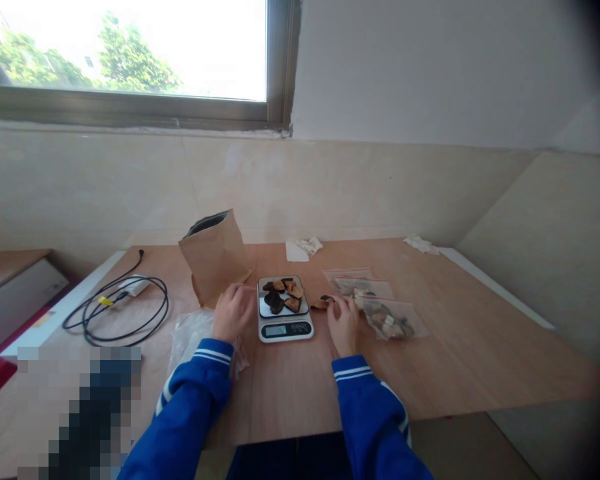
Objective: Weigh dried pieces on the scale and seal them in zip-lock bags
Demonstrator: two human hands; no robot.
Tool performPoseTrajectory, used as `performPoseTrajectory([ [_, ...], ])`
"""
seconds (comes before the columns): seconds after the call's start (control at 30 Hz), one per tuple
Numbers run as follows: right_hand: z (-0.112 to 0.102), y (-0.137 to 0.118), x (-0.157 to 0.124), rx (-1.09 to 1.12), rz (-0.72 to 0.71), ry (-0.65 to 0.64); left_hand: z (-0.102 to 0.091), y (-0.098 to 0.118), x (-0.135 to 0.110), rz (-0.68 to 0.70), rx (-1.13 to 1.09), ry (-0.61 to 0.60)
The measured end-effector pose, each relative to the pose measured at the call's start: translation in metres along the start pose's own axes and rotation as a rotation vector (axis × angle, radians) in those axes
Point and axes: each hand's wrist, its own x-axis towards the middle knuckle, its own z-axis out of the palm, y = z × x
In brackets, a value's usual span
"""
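Note:
A small kitchen scale (286,331) with a lit display stands in the middle of the table. Several brown and dark dried slices (293,305) lie spread over its plate. To the right of the scale, my right hand (344,325) pinches another dried slice (321,303) between its fingertips, just off the plate's edge. My left hand (233,313) is at the scale's left side, its fingers loosely stretched towards the plate and slightly blurred, with nothing visible in them. Beneath the left wrist is a clear plastic bag (184,337), partly hidden by the sleeve.
An open brown paper bag (215,257) stands behind my left hand. Filled zip bags (390,320) lie to the right. A coiled black cable (166,307) with a white adapter (136,285) lies left. White crumpled tissue (310,246) sits near the wall. Part of the lower left is pixelated.

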Motion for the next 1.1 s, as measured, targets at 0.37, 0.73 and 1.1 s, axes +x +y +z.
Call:
performPoseTrajectory([
  [0.37,-0.016,-0.074,-0.001,0.291,-0.158,-0.026,0.036,-0.002,0.010,-0.179,-0.118,-0.026],
  [0.73,0.042,-0.146,0.009,-0.148,-0.230,-0.404,0.035,-0.019,-0.006,-0.454,-0.298,0.425],
  [1.1,0.028,-0.140,0.012,-0.068,-0.176,-0.373,0.032,-0.009,-0.004,-0.367,-0.297,0.418],
])
